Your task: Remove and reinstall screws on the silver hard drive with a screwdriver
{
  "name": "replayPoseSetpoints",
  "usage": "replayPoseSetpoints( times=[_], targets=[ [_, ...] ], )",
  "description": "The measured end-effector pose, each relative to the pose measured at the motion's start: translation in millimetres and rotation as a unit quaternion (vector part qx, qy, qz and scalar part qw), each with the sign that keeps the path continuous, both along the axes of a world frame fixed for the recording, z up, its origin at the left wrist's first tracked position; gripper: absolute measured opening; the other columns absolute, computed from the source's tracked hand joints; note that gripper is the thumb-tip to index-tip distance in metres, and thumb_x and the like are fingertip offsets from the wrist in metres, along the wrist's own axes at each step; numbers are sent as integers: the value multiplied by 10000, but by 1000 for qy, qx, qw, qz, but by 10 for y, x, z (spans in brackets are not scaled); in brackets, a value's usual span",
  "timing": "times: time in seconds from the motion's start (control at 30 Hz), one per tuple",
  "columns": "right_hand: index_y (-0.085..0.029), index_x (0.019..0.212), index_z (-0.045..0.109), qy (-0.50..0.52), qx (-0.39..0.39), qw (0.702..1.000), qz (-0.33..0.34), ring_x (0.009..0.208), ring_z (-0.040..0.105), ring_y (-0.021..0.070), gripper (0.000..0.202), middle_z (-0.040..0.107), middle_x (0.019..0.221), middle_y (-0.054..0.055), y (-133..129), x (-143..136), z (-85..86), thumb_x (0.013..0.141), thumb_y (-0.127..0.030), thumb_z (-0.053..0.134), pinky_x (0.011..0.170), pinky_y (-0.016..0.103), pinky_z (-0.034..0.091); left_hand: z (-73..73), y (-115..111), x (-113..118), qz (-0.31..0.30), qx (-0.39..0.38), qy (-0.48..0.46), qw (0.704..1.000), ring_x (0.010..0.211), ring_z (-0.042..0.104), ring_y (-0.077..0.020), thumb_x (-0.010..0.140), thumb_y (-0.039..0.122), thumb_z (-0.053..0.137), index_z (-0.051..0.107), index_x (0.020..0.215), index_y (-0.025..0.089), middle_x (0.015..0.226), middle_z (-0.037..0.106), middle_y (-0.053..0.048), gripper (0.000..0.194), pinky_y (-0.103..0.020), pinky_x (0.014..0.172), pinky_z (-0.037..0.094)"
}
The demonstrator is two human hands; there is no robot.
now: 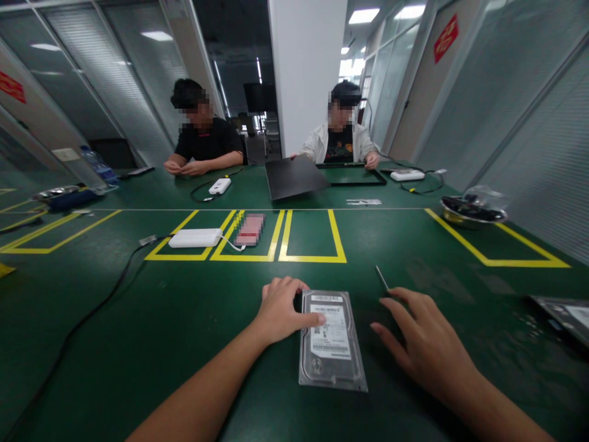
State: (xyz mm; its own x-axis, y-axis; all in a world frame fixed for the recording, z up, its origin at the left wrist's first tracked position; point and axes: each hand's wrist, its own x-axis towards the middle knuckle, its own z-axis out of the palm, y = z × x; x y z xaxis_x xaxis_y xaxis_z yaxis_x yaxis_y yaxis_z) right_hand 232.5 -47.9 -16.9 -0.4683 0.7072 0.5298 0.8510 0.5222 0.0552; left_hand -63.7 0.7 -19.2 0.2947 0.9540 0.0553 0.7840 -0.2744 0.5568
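Note:
A silver hard drive (334,368) with a white label lies flat on the green table in front of me. My left hand (283,313) grips its upper left side, thumb across the label and fingers curled at the far left corner. To the right of the drive, my right hand (416,331) hovers low with thumb and forefinger apart and nothing visible between them. A thin metal rod (381,277) points away just beyond the right fingertips. Its near end is hidden behind the fingers, so I cannot tell whether they touch it.
Another drive-like metal unit (564,313) sits at the right edge. Ahead are a white power strip (196,237), a blurred pink item (250,229) and yellow tape outlines (313,258). A bowl of dark parts (473,212) stands far right. Across the table, two people sit; one handles a black panel (294,178).

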Motion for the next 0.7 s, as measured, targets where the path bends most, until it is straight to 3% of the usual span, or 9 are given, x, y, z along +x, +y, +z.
replayPoseSetpoints(
  times=[0.1,0.2,0.4,0.7],
  targets=[
    [-115,1292,528,9,-32,987,154,1241,432,324,473,452,1358,179,-146,-150,63,965,-456,542,975,476,459,-4,2,8,5,8,7,1000,998,502,-292,642,777,688,631,1046,283,1032,614,-22,641,-411,848,334],
    [-116,1328,521,-35,-72,970,230,1250,420,334,661,469,1373,166,-260,-318,101,904,-619,584,992,484,415,-9,-2,16,7,14,14,1000,998,504,-288,645,779,683,634,1049,285,1032,617,-20,640,-411,847,333],
    [-150,1246,579,-15,-70,970,230,1148,503,253,428,572,1268,85,-236,-436,47,958,-467,574,1046,451,276,-8,0,15,9,11,18,1000,1008,505,-286,645,782,678,636,1052,282,1048,622,-24,646,-413,857,335],
    [-158,1286,559,5,-92,972,218,1189,480,255,400,547,1310,84,-204,-396,20,978,-412,547,1045,444,298,-22,24,31,27,15,13,999,997,521,-288,642,786,673,627,1063,275,1036,643,-28,663,-410,854,335]
  ],
)
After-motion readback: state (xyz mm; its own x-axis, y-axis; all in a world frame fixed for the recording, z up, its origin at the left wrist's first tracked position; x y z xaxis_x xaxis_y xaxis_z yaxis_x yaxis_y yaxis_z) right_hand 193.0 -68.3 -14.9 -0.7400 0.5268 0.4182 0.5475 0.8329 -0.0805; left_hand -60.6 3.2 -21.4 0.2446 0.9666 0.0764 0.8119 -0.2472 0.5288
